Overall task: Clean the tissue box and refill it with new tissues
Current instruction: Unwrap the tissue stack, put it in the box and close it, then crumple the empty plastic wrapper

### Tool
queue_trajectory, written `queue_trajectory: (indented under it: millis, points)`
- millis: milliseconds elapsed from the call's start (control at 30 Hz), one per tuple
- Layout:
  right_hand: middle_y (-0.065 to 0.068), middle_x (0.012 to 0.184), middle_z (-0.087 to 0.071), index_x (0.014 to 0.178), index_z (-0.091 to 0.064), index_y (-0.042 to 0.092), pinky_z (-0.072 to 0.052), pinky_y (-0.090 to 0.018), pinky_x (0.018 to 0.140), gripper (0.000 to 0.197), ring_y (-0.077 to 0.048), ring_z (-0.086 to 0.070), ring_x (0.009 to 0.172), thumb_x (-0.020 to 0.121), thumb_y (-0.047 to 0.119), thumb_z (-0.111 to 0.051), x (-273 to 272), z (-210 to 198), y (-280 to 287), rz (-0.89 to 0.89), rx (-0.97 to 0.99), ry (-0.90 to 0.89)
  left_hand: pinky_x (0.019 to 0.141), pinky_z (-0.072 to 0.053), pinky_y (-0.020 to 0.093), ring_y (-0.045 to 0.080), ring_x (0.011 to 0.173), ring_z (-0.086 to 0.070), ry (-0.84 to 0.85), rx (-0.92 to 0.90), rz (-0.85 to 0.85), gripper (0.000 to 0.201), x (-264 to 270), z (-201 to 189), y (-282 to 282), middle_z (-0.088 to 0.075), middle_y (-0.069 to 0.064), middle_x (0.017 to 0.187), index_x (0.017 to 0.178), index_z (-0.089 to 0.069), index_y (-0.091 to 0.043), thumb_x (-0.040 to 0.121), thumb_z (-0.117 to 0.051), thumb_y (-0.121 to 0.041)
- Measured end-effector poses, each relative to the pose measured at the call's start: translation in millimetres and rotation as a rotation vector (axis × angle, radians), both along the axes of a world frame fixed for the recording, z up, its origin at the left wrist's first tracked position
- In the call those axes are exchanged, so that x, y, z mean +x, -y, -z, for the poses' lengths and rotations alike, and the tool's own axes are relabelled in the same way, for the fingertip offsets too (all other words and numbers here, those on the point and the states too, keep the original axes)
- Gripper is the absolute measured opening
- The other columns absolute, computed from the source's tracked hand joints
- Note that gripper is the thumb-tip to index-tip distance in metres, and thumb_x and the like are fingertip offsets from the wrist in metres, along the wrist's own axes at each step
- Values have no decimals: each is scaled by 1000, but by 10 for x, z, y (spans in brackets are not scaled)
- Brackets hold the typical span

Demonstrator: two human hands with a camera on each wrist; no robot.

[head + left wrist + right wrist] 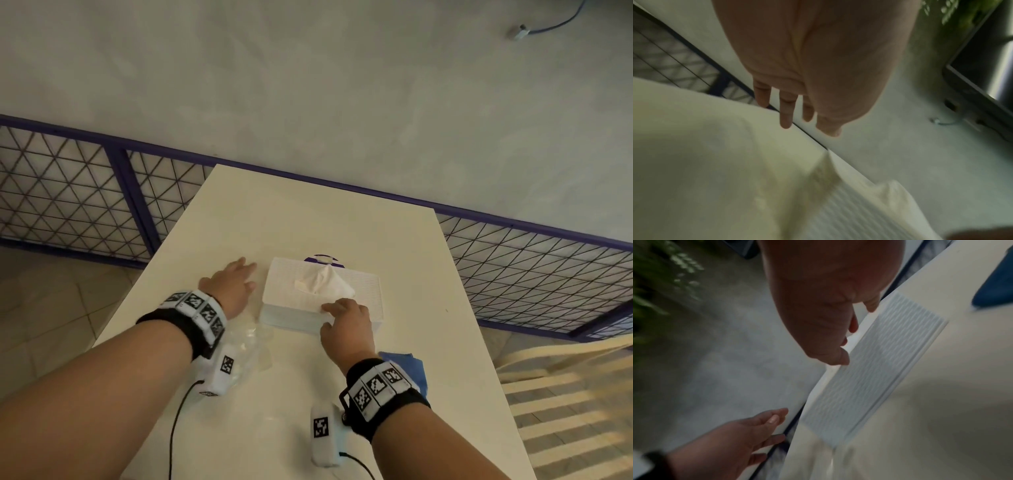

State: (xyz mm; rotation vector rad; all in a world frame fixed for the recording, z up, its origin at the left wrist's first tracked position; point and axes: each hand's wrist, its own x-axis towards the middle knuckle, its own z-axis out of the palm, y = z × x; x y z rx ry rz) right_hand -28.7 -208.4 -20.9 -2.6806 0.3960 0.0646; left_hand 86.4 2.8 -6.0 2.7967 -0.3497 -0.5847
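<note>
A white ribbed tissue box (366,291) (869,381) stands in the middle of the cream table (308,212), with a tissue (323,281) sticking up from its top slot. My right hand (342,317) (846,335) rests with relaxed, lightly bent fingers on the box's near top edge. My left hand (236,277) (795,112) hovers flat just left of the box, fingers straight, holding nothing. A crumpled clear plastic wrapper (246,356) lies under my left wrist.
A blue cloth (409,370) lies on the table behind my right wrist. A purple and white round object (322,257) peeks out behind the box. A purple wire-mesh fence (68,198) borders the table's far side. A slatted chair (565,394) stands at right.
</note>
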Motion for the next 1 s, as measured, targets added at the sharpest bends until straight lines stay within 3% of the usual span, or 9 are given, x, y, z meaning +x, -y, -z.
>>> queue_trajectory:
  millis: [100,200,333,567,700,767,867,933,1000]
  points:
    - [2,139,-43,129,-54,24,-27,-33,112,43,-23,-34,129,88,15,-48,-97,45,-349,-185,1,43,110,-26,43,26,138,-32,-97,163,-108,57,-91,48,-452,-22,3,157,150,-20,-25,99,-29,-48]
    - [0,149,-35,138,-43,24,-23,-37,115,52,-26,-28,135,87,14,-46,-59,109,-666,-307,3,-43,111,-31,36,27,138,-35,-238,235,-80,65,-289,175,-769,-30,10,154,150,-18,-12,98,-33,-48]
    - [-6,151,-27,149,-16,20,-27,-43,112,69,-32,-29,132,85,12,-42,3,109,-900,-237,-19,-160,100,-41,30,24,122,-52,-276,336,58,45,-612,225,-1016,-54,9,135,130,-52,-8,95,-47,-36]
    - [-7,146,-31,149,-10,32,-30,-46,108,77,-32,-33,128,81,11,-38,71,57,-1062,-162,10,-200,79,-41,20,13,94,-57,-389,116,34,22,-963,95,-1314,-64,-2,103,107,-64,-17,90,-57,-28]
    - [-8,137,-43,145,-23,24,-38,-45,102,56,-32,-40,120,91,17,-35,118,69,-1160,-171,-20,-196,73,-45,23,10,81,-56,-421,24,-50,8,-1034,94,-1338,-66,-1,98,91,-55,-21,89,-54,-29]
    - [-8,138,-45,141,-33,23,-41,-41,102,47,-30,-44,122,95,17,-35,164,88,-1213,-240,67,-225,67,-46,23,11,81,-58,-425,-168,-234,27,-1071,203,-1269,-60,-2,100,98,-49,-20,86,-60,-41]
    - [-9,142,-44,148,-22,25,-40,-32,103,61,-26,-49,125,93,9,-40,232,105,-1272,-279,238,-370,91,-47,30,19,111,-57,-376,-506,-525,87,-1130,350,-1078,-48,5,130,135,-28,-19,70,-76,-52]
    - [-11,133,-54,151,-11,22,-43,-30,99,73,-25,-54,119,88,3,-43,271,109,-1276,-268,244,-438,106,-36,34,22,133,-38,-203,-477,-500,115,-1155,401,-921,-25,8,151,148,-5,-28,64,-79,-55]
    - [-8,129,-59,149,-18,21,-46,-31,98,73,-24,-56,117,85,2,-46,313,103,-1242,-239,203,-382,114,-24,44,23,143,-18,23,-258,-334,114,-1127,387,-745,-1,3,158,147,4,-43,63,-68,-69]
